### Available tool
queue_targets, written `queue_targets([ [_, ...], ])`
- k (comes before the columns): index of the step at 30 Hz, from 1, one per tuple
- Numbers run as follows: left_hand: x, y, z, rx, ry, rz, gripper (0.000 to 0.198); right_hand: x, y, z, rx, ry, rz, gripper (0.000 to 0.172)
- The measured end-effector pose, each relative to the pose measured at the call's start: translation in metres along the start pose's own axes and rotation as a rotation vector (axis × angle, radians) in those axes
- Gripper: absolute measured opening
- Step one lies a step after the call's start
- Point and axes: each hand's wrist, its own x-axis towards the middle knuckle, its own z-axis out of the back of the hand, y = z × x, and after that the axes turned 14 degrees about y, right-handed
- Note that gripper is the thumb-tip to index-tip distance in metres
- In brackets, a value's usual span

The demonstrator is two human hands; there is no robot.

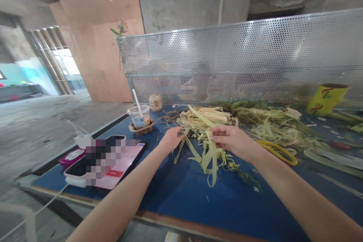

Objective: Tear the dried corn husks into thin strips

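Note:
My right hand (pixel 231 141) is closed in a pinch on a long pale-green leaf strip (pixel 211 155), which hangs down in loose curls over the table. A little to the left, my left hand (pixel 171 140) has its fingers pressed together at the upper end of more leaf strip (pixel 193 149); its fingertips are partly hidden. Just beyond both hands lies a pile of cut, pale flat stalks (pixel 208 116). Under and beside the strips are small green sprigs (pixel 238 172) with curly bits.
On the blue table (pixel 176 200), a phone (pixel 124 172) and a lidded cup (pixel 140 117) with a straw stand left. To the right are loose husk-like leaves (pixel 272 124), a yellow loop (pixel 279 153) and a yellow roll (pixel 326 100). A perforated metal screen (pixel 227 56) borders the back.

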Motion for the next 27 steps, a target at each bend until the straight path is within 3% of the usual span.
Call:
queue_targets([
  [6, 0.004, -0.005, 0.003, -0.137, -0.090, -0.086, 0.022, 0.000, 0.002, -0.001, -0.041, -0.006, 0.000, 0.021],
  [11, -0.005, -0.026, 0.014, -0.307, -0.167, -0.157, 0.019, -0.001, 0.002, 0.000, -0.188, -0.014, 0.053, 0.016],
  [15, -0.022, -0.052, 0.016, -0.599, -0.146, -0.320, 0.021, -0.002, 0.006, -0.008, -0.332, -0.077, 0.137, 0.015],
  [19, -0.037, -0.072, 0.012, -0.734, -0.097, -0.377, 0.019, -0.003, 0.008, -0.019, -0.316, -0.111, 0.206, 0.015],
  [27, -0.046, -0.078, 0.010, -0.904, -0.032, -0.459, 0.014, 0.002, -0.003, -0.021, -0.340, -0.175, 0.293, 0.016],
])
